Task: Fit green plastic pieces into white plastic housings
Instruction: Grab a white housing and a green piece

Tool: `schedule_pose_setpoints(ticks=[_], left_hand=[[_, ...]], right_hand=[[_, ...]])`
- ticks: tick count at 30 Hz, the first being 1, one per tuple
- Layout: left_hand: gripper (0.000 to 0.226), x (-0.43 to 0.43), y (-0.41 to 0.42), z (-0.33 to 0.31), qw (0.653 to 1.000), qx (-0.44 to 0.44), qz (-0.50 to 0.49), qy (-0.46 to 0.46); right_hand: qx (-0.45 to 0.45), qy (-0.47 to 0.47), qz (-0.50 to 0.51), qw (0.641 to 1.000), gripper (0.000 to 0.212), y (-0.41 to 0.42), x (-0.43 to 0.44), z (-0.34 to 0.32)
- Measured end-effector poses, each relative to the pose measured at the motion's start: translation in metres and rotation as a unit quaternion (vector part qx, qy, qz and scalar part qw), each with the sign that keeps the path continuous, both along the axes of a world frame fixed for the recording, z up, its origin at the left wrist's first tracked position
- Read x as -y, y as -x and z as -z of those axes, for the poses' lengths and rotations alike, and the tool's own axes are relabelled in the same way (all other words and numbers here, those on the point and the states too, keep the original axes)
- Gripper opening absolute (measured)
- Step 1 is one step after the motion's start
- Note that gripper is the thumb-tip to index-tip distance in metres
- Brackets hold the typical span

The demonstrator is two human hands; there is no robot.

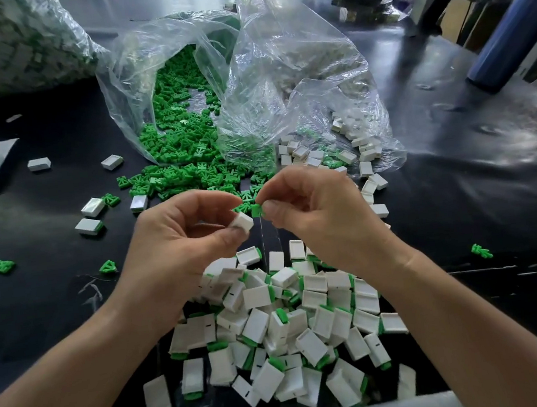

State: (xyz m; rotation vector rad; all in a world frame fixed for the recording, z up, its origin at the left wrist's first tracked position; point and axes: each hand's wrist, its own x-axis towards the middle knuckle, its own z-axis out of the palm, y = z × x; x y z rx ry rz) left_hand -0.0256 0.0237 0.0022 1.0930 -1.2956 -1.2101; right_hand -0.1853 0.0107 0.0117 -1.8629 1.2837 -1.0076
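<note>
While the left hand (183, 237) grips a white housing (242, 222), the right hand (315, 211) pinches a green piece (256, 210) — nearly touching.

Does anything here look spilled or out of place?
Yes: green pieces have spilled from the open bag across the table, and strays lie far off at the left and right. A few white housings sit apart at the left. The left hand holds a housing, the right hand a green piece; both look fine.

blue bottle (505, 25), perhaps, far right
</note>
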Motion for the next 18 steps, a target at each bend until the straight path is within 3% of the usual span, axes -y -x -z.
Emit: schedule_pose_setpoints(ticks=[6,10,18], left_hand=[[0.032,0.0002,-0.0007,0.0011,1.0,-0.024,0.018,-0.002],[0.014,-0.0003,-0.0014,0.0006,1.0,-0.022,0.015,-0.012],[0.016,0.0025,-0.0019,0.003,0.999,-0.024,0.01,-0.02]], right_hand=[[-0.002,0.001,-0.003,1.0,0.019,0.0006,0.0002,0.0013],[0.003,-0.002,-0.01,1.0,0.02,0.0001,-0.0003,0.0014],[0.005,0.002,-0.01,1.0,0.019,0.0008,-0.0018,0.0004]])
